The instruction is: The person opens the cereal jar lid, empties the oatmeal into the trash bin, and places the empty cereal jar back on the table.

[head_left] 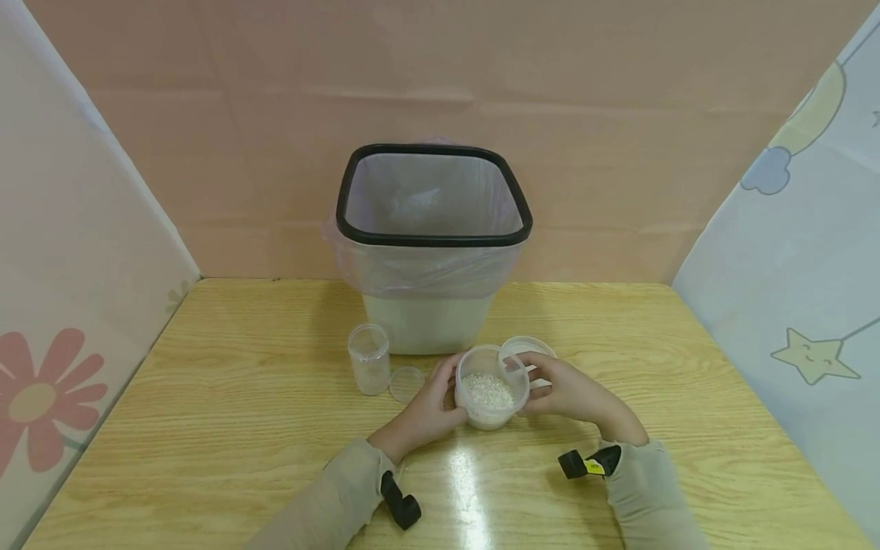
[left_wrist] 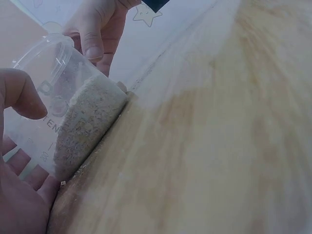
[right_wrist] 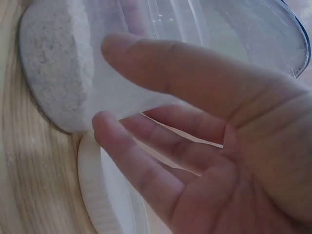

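A clear plastic tub (head_left: 490,412), partly filled with pale flaky grains (head_left: 486,391), stands without a lid on the table. In the left wrist view, printed lettering shows on the wall of the tub (left_wrist: 61,105). My left hand (head_left: 435,405) holds its left side, thumb toward me and fingers spread round the wall. From the other side my right hand (head_left: 567,388) grips it, thumb in front and fingers behind. In the right wrist view the right hand (right_wrist: 209,122) has its thumb against the wall. A white-rimmed round lid (head_left: 532,344) lies behind the right fingers, partly hidden.
Behind the tub stands a white bin (head_left: 429,321) with a black rim and a pale liner bag. An open clear jar (head_left: 370,367) and a small clear round lid (head_left: 407,384) sit left of the tub. Printed sheets wall in both sides of the wooden table (head_left: 227,405).
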